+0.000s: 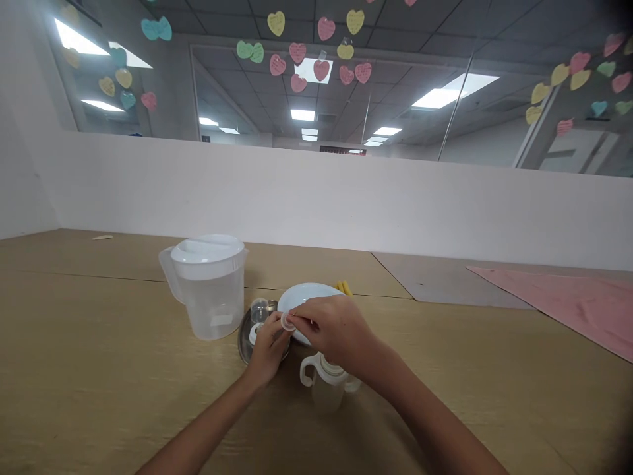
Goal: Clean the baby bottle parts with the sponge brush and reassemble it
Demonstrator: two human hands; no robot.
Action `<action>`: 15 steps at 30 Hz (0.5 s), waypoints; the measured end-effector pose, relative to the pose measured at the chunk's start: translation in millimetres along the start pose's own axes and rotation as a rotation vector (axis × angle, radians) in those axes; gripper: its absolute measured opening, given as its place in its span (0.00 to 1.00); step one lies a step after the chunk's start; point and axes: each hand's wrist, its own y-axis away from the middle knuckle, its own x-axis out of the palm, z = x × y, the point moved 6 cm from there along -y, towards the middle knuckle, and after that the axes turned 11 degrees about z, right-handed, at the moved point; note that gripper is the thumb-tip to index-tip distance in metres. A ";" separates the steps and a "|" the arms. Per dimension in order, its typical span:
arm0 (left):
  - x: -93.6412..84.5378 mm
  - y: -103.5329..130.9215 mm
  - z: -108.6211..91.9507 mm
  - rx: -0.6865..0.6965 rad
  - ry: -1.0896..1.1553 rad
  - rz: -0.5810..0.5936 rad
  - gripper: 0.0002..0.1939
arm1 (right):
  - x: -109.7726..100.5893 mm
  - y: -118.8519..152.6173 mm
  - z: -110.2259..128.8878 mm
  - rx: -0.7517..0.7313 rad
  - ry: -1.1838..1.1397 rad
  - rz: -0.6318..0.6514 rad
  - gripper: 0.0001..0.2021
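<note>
A small round clear piece (287,322) is pinched between both hands. My left hand (268,349) holds its left side above a metal tray (244,343). My right hand (336,328) grips it from the right, fingers closed, in front of a white plate (306,290). On the tray are a clear dome-shaped cap (260,310) and a white ring-like part (254,334), partly hidden by my left hand. Below my right hand stands a translucent bottle (326,394) with white handles, its top partly covered by the hand.
A translucent lidded pitcher (212,290) stands left of the tray. Yellow sticks (345,287) lie behind the plate. At the right are a grey mat (445,284) and a pink cloth (583,303). A white wall (297,198) rises behind the table (123,343).
</note>
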 end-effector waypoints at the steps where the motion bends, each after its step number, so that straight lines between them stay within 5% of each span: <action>1: -0.6 -0.5 -1.9 0.010 0.023 0.009 0.14 | 0.7 -0.5 -1.2 0.021 0.027 0.013 0.16; 15: 4.8 -0.2 -9.8 -0.022 0.069 0.128 0.16 | 38.8 -8.8 -15.1 0.164 0.224 0.416 0.15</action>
